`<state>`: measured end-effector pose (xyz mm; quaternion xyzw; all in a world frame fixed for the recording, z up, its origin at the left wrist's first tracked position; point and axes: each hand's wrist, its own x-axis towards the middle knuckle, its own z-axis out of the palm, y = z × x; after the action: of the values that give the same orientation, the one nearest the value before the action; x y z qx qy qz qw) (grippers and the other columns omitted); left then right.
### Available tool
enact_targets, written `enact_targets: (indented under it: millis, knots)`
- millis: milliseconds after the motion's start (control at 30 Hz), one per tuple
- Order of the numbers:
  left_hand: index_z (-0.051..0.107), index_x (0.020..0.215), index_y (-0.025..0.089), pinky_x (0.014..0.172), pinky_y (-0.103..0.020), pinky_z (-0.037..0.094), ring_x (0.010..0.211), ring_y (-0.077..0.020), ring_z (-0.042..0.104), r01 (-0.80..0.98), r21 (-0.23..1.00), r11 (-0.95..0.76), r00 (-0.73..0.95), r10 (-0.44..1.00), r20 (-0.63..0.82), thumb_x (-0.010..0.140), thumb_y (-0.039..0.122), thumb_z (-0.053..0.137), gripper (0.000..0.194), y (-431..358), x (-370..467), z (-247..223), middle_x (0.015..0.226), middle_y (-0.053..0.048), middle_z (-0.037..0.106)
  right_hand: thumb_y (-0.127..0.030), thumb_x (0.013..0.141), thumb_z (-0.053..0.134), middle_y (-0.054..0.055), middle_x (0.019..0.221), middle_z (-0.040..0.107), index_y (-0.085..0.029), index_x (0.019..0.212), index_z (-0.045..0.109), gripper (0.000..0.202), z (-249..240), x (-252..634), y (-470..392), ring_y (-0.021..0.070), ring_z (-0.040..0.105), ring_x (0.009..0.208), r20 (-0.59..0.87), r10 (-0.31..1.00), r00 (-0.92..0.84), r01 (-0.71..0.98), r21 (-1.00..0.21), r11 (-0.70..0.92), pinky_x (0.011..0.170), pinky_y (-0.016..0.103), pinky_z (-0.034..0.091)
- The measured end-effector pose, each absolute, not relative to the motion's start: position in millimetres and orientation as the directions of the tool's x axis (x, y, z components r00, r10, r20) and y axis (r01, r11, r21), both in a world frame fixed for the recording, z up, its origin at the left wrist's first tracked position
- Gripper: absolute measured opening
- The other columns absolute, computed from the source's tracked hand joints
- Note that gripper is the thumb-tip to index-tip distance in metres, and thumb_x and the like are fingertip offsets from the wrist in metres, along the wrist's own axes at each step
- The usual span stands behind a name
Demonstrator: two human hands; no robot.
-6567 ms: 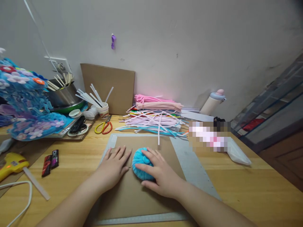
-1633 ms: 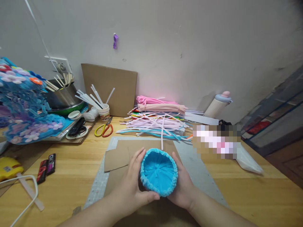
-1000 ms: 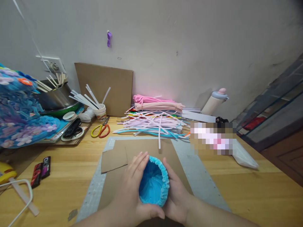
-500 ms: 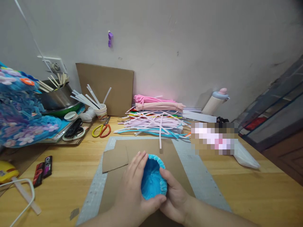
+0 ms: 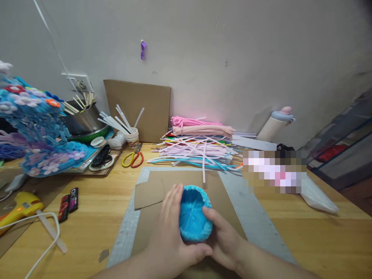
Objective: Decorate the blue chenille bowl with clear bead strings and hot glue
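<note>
A hollow blue cup-shaped piece with a fuzzy, pipe-cleaner-like rim is held between both hands, its open side facing me. My left hand wraps its left side, fingers along the wall and thumb under the near edge. On the right, my right hand grips it with the thumb on the rim; the other fingers are mostly hidden beneath. Below the hands lies a brown cardboard sheet on a grey cutting mat. A smaller cardboard piece rests at the sheet's left.
Bundles of pipe cleaners are stacked at the back. Scissors lie near a paper cup of white strips. At left are a yellow glue gun with its cord and a blue flowered craft. A bottle leans against the wall.
The blue piece has turned slightly in my hands, so its opening faces me more fully. The whole view has shifted left, showing more of the glue gun.
</note>
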<state>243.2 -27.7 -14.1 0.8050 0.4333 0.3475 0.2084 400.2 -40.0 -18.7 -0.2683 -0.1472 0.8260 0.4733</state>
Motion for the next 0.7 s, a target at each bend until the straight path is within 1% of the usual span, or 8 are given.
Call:
enact_targets:
  millis: [200, 400, 467, 533, 567, 633, 667, 700]
  knots:
    - [0.013, 0.144, 0.025, 0.111, -0.054, 0.025, 0.139, -0.0327, 0.021, 0.566, 0.615, -0.549, 0.394, 0.835, 0.384, 0.064, 0.036, 0.075, 0.102, -26, 245, -10, 0.150, -0.013, 0.027, -0.034, 0.086, 0.055, 0.010, 0.098, 0.074, -0.013, 0.109, 0.066, 0.033, -23, 405, -37, 0.0240, 0.065, 0.099, -0.291, 0.852, -0.435, -0.721, -0.454, -0.523, 0.099, 0.042, 0.040]
    - [0.017, 0.145, 0.026, 0.113, -0.053, 0.021, 0.140, -0.0311, 0.018, 0.463, 0.694, -0.551, 0.409, 0.828, 0.384, 0.074, 0.045, 0.066, 0.088, -19, 241, -9, 0.152, -0.011, 0.024, -0.041, 0.086, 0.055, 0.010, 0.100, 0.074, -0.015, 0.111, 0.063, 0.037, -21, 406, -34, 0.0242, 0.067, 0.095, -0.345, 0.838, -0.423, -0.699, -0.463, -0.544, 0.096, 0.046, 0.043]
    - [0.023, 0.143, 0.025, 0.113, -0.048, 0.022, 0.138, -0.0276, 0.025, 0.440, 0.758, -0.481, 0.198, 0.876, 0.441, 0.081, 0.038, 0.058, 0.072, 1, 228, 4, 0.149, -0.011, 0.030, -0.043, 0.085, 0.056, 0.009, 0.099, 0.074, -0.016, 0.111, 0.061, 0.038, -19, 407, -32, 0.0254, 0.068, 0.091, -0.390, 0.829, -0.402, -0.691, -0.465, -0.553, 0.093, 0.051, 0.045]
    - [0.037, 0.135, 0.020, 0.112, -0.039, 0.028, 0.131, -0.0239, 0.037, 0.398, 0.846, -0.355, -0.329, 0.806, 0.493, 0.076, 0.028, 0.065, 0.065, 32, 202, 24, 0.141, -0.010, 0.041, -0.044, 0.084, 0.057, 0.010, 0.098, 0.074, -0.017, 0.111, 0.060, 0.038, -17, 407, -31, 0.0265, 0.069, 0.088, -0.420, 0.826, -0.374, -0.692, -0.466, -0.551, 0.089, 0.054, 0.046]
    - [0.032, 0.136, 0.015, 0.113, -0.037, 0.024, 0.131, -0.0230, 0.035, 0.396, 0.860, -0.322, -0.502, 0.708, 0.497, 0.074, 0.023, 0.067, 0.072, 48, 184, 35, 0.142, -0.013, 0.036, -0.044, 0.084, 0.057, 0.010, 0.098, 0.074, -0.018, 0.111, 0.059, 0.038, -16, 407, -31, 0.0270, 0.069, 0.087, -0.428, 0.828, -0.363, -0.695, -0.467, -0.547, 0.087, 0.055, 0.047]
    - [0.011, 0.140, 0.005, 0.115, -0.041, 0.013, 0.135, -0.0239, 0.024, 0.363, 0.893, -0.265, -0.700, 0.556, 0.449, 0.075, 0.019, 0.065, 0.085, 76, 144, 57, 0.148, -0.020, 0.016, -0.044, 0.083, 0.058, 0.011, 0.102, 0.073, -0.018, 0.113, 0.056, 0.040, -15, 407, -31, 0.0278, 0.069, 0.088, -0.433, 0.829, -0.353, -0.699, -0.467, -0.541, 0.085, 0.055, 0.048]
    - [0.010, 0.140, 0.005, 0.114, -0.046, 0.011, 0.135, -0.0247, 0.022, 0.328, 0.914, -0.240, -0.752, 0.518, 0.407, 0.080, 0.020, 0.060, 0.080, 86, 124, 67, 0.149, -0.021, 0.014, -0.044, 0.083, 0.058, 0.012, 0.103, 0.072, -0.018, 0.115, 0.054, 0.042, -15, 407, -32, 0.0282, 0.069, 0.089, -0.433, 0.828, -0.356, -0.698, -0.466, -0.544, 0.085, 0.054, 0.048]
    - [0.019, 0.139, 0.010, 0.111, -0.050, 0.019, 0.132, -0.0254, 0.030, 0.293, 0.929, -0.225, -0.773, 0.517, 0.369, 0.085, 0.023, 0.056, 0.067, 91, 106, 76, 0.147, -0.018, 0.022, -0.044, 0.083, 0.058, 0.013, 0.105, 0.072, -0.017, 0.117, 0.053, 0.044, -14, 407, -32, 0.0286, 0.069, 0.089, -0.436, 0.825, -0.360, -0.695, -0.464, -0.549, 0.084, 0.054, 0.049]
